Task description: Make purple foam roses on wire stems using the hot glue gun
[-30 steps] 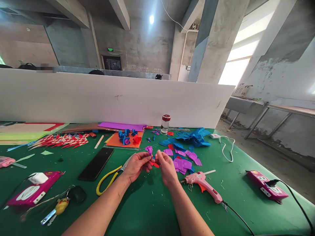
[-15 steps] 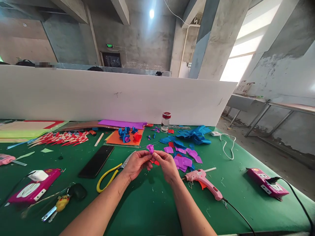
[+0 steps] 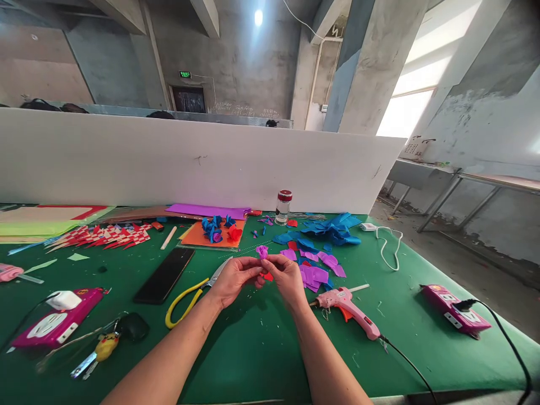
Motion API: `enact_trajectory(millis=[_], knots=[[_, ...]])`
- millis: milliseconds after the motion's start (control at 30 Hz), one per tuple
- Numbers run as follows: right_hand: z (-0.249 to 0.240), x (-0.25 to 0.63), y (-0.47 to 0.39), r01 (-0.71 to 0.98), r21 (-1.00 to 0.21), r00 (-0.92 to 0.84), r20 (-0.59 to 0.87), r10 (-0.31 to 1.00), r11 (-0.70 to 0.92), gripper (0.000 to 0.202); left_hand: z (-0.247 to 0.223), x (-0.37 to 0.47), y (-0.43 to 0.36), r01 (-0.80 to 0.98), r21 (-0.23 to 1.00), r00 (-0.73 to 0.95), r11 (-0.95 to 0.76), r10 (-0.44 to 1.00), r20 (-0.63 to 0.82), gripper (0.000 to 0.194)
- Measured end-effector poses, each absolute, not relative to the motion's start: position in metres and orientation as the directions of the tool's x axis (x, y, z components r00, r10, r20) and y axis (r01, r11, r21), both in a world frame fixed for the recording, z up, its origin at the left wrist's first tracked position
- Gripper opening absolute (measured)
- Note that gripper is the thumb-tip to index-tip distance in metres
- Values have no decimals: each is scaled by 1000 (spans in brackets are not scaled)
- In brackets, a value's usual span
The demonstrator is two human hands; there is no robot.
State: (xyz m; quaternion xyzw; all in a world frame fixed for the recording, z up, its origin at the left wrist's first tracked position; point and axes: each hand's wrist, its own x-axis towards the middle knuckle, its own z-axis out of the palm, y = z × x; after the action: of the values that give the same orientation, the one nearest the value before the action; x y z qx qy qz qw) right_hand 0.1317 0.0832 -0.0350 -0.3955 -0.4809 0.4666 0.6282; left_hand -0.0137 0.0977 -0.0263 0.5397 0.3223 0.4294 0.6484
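A small purple paper flower (image 3: pixel 262 251) stands upright at the fingertips of both hands, above the middle of the green table. My left hand (image 3: pixel 237 280) pinches its base from the left, and my right hand (image 3: pixel 287 278) pinches it from the right. Fingers hide the flower's lower end. Purple paper petals (image 3: pixel 314 275) lie just beyond my right hand, mixed with red and blue pieces. Scissors with yellow handles (image 3: pixel 185 301) rest beside my left wrist. To the right of my right wrist lies a pink glue gun (image 3: pixel 348 306) with a glue stick in its back.
Finished blue and red paper flowers (image 3: pixel 217 228) sit on an orange sheet (image 3: pixel 198 235). Around are a black phone (image 3: pixel 165 275), keys (image 3: pixel 105 346), a glass jar (image 3: pixel 283 208), blue crepe paper (image 3: pixel 331 229) and two magenta power strips (image 3: pixel 455 309). A white board (image 3: pixel 189 163) walls off the back.
The purple flower has turned slightly between the fingers and shifted a little to the right, its top now looking fuller. Both hands keep their pinch; the camera view has shifted slightly.
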Motion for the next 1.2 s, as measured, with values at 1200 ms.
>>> enact_trajectory(millis=[1200], knots=[[-38, 133, 84, 4, -940, 123, 339, 933, 341, 25, -25, -11, 96, -180, 983, 364, 37, 931, 32, 28]])
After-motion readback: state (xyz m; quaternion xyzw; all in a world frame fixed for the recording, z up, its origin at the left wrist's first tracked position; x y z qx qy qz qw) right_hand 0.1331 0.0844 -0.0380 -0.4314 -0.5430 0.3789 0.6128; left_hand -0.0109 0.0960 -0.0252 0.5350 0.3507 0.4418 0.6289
